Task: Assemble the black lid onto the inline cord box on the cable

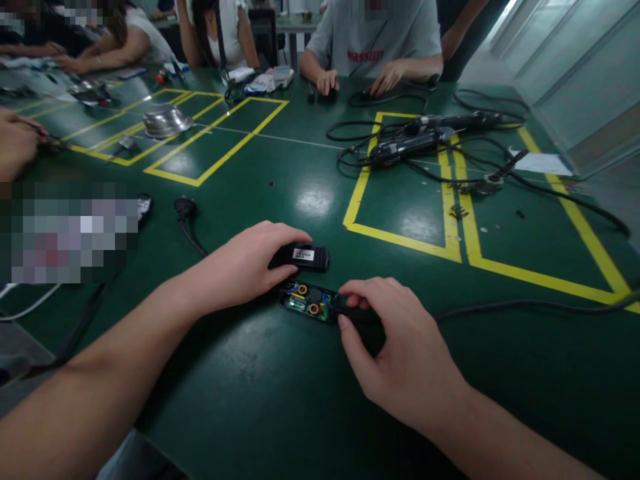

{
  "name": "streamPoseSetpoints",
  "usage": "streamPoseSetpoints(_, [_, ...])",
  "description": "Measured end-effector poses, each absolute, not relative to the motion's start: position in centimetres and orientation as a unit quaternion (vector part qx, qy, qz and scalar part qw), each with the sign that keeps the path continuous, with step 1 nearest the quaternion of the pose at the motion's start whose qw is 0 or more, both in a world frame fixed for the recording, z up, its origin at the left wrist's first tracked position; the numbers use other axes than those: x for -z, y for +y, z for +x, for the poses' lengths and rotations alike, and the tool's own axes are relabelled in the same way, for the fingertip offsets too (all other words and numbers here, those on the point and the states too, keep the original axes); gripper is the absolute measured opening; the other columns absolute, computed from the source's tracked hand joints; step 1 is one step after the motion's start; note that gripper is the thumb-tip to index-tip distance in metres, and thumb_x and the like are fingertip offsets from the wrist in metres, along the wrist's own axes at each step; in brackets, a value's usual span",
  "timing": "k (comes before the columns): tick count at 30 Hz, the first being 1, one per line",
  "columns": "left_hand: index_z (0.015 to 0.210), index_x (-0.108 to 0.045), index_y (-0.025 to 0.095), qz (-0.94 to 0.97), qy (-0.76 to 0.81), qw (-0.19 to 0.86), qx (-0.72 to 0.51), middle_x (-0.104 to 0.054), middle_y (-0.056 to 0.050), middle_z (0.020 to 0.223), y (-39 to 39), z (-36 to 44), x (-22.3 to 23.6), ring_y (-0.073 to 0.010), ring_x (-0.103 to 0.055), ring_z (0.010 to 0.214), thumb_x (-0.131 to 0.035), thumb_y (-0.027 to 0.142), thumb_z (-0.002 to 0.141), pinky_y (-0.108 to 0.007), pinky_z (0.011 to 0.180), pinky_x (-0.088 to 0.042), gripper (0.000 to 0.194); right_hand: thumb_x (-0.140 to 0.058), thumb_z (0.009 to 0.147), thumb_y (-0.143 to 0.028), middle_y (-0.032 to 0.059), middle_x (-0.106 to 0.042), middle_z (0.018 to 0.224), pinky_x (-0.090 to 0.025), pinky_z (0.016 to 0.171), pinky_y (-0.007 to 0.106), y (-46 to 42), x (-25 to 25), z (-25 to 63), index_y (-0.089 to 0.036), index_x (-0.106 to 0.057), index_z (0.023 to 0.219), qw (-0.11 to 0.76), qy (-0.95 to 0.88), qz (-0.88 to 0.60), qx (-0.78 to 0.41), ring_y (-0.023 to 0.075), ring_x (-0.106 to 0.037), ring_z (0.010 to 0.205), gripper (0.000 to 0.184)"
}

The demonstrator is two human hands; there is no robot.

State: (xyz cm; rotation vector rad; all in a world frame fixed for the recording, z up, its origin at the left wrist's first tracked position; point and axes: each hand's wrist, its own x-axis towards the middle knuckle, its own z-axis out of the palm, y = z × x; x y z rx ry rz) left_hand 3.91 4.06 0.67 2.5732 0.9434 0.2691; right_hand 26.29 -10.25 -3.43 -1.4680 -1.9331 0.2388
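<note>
My left hand (255, 257) grips one end of a black plastic cover (313, 259) with a white label, thumb in front and fingers behind. Just nearer to me lies the open black housing, its green circuit board (307, 301) showing copper coils and coloured wires. At the housing's right end, the thumb and fingers of my right hand (395, 333) close round the black cable (500, 309) where it enters. Part of that cable is hidden by the hand. Beyond my left wrist, a black power plug (185, 208) rests on the table with its cord running toward that hand.
Two black electric screwdrivers (407, 147) with looped cords lie at the back right of the green table (240, 413). Small metal parts (457, 212) are near yellow tape lines. A metal bowl (167, 121) stands back left. Other people sit along the far side; another person's hand (20, 143) is at left.
</note>
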Motion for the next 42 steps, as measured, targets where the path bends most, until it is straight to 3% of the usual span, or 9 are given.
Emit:
streamPoseSetpoints(10, [0.143,-0.07,0.023,0.923,0.239,0.283,-0.103,-0.079,-0.006,0.131,2.6,3.2,-3.1,-0.0246,-0.074,0.118,-0.074,0.024,0.097,-0.038,0.107,-0.055,0.046,-0.059,0.095,-0.023,0.0087,-0.072,0.108,-0.054,0.075,0.041,-10.4,3.1,26.3,-0.021,-0.054,0.134,0.347,-0.736,-0.573,-0.097,0.0253,-0.069,0.09,0.039])
streamPoseSetpoints(17, [0.125,-0.077,0.025,0.923,0.24,0.3,-0.029,-0.078,-0.004,0.124,1.9,3.8,-3.5,-0.0245,-0.072,0.115,-0.077,0.018,0.094,-0.036,0.105,-0.054,0.032,-0.064,0.099,-0.029,0.0116,-0.076,0.116,-0.054,0.078,0.045,-10.4,3.1,26.2,-0.022,-0.064,0.125,0.322,-0.743,-0.576,-0.112,0.028,-0.07,0.095,0.027])
streamPoseSetpoints(27, [0.126,-0.079,0.026,0.924,0.252,0.287,-0.011,-0.077,-0.004,0.116,1.8,3.7,-3.9,-0.0233,-0.074,0.106,-0.078,0.019,0.094,-0.032,0.095,-0.055,0.032,-0.07,0.099,-0.028,0.0103,-0.076,0.116,-0.054,0.08,0.044,-10.4,3.1,26.3,-0.023,-0.072,0.121,0.306,-0.749,-0.576,-0.117,0.0278,-0.072,0.096,0.023])
streamPoseSetpoints(42, [0.121,-0.079,0.027,0.922,0.26,0.288,0.003,-0.077,-0.001,0.113,1.6,3.8,-3.7,-0.0231,-0.071,0.107,-0.079,0.018,0.097,-0.034,0.096,-0.051,0.025,-0.07,0.102,-0.028,0.008,-0.078,0.109,-0.047,0.082,0.044,-10.5,3.2,26.2,-0.024,-0.072,0.12,0.292,-0.755,-0.578,-0.107,0.0276,-0.07,0.096,0.019])
